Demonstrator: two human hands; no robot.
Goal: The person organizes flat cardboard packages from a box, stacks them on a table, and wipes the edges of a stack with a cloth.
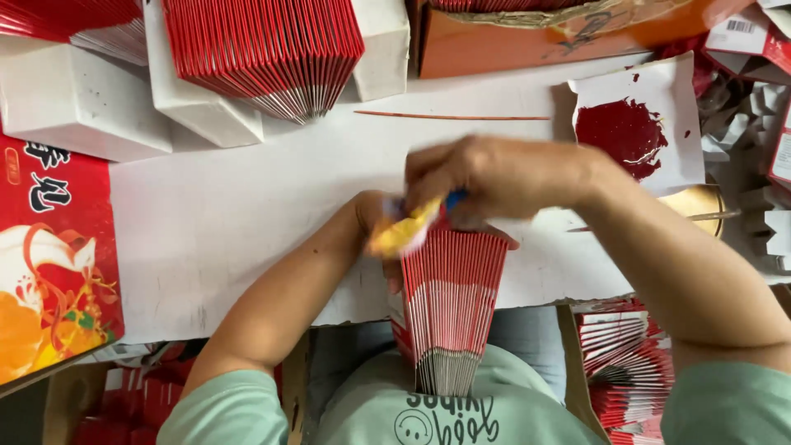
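A fanned stack of red flat cards with white edges [449, 305] stands on edge against my chest, leaning onto the white table [247, 214]. My left hand [375, 218] holds the top of the stack from the left. My right hand [486, 177] is above the stack, closed on a small yellow and blue object [408, 227] that is blurred with motion, pressed at the stack's upper edge.
Another fanned red stack [272, 53] lies between white boxes [78, 99] at the back. A thin stick [453, 117], a white sheet with a red smear [626, 132], an orange carton [527, 41], a printed red box [49, 247] and more red cards [626, 363] surround me.
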